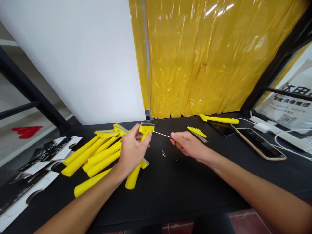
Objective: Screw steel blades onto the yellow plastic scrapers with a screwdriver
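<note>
My left hand [133, 148] is closed around a yellow scraper [146, 128], with its head and metal blade edge turned up. In my right hand [188, 144] is a thin screwdriver [161, 134]; the fingers hide most of its handle, and its tip meets the right side of the scraper's head. Beneath the tools, a few small screws and nuts [163, 154] lie on the black table. Several more yellow scrapers [104, 154] are piled beside my left hand. Just past my right hand lie a loose yellow plate [197, 131] and a metal blade [198, 136].
A yellow handle [221, 120] rests across a dark flat device [220, 128] at the back right. Nearby are a phone [260, 143], white cables and a power strip [280, 131]. Printed cardboard packaging [36, 182] lies at left. A yellow plastic curtain [195, 65] hangs behind the table.
</note>
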`<action>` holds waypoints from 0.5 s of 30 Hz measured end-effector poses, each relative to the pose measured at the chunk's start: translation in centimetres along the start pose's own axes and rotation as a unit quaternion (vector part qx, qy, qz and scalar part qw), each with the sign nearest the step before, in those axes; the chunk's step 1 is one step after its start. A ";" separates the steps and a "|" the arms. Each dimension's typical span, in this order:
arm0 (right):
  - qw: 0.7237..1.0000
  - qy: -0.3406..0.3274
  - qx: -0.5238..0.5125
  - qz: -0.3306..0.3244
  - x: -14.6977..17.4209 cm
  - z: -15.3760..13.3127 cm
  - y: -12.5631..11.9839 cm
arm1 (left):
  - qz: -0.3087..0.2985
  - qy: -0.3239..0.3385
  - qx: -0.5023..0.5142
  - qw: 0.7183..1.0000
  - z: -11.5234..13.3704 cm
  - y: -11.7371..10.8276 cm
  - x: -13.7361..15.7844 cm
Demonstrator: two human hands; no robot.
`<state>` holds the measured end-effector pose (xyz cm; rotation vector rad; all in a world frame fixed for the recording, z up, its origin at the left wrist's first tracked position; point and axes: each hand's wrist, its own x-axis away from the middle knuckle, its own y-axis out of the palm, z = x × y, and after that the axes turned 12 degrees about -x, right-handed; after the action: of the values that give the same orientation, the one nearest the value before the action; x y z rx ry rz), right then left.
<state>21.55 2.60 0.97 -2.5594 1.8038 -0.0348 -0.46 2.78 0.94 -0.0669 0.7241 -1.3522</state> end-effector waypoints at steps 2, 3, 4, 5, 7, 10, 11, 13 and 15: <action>0.991 0.068 -0.116 -0.027 -0.1 0.2 0.0 | -0.002 0.004 -0.001 1.000 0.0 0.0 0.0; 0.982 0.090 -0.158 -0.042 -0.1 0.3 0.0 | -0.006 0.005 0.000 1.000 0.0 0.0 -0.1; 0.976 0.104 -0.186 -0.053 -0.2 0.4 0.0 | -0.014 0.005 0.002 1.000 0.0 0.0 -0.2; 0.973 0.109 -0.197 -0.057 -0.3 0.5 0.0 | -0.021 0.002 0.005 1.000 0.0 -0.1 -0.3; 0.978 0.103 -0.173 -0.051 -0.5 0.7 -0.2 | -0.033 -0.011 0.014 0.999 -0.1 -0.2 -0.7; 0.989 0.078 -0.096 -0.084 -0.7 0.5 -0.9 | -0.045 -0.047 0.033 0.997 0.1 -0.5 -1.4; 0.988 0.068 -0.082 -0.110 -0.8 0.4 -1.4 | -0.048 -0.063 0.042 0.996 0.2 -0.7 -1.7; 0.986 0.036 -0.075 -0.146 -1.1 0.1 -2.5 | -0.049 -0.097 0.061 0.992 0.3 -1.0 -2.1; 0.990 -0.006 -0.068 -0.123 -1.6 -0.1 -4.0 | -0.054 -0.135 0.074 0.987 0.2 -1.4 -2.5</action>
<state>24.75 5.44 1.11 -2.8535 1.5257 0.1050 -1.60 4.58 2.82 -0.1698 0.3962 -1.4626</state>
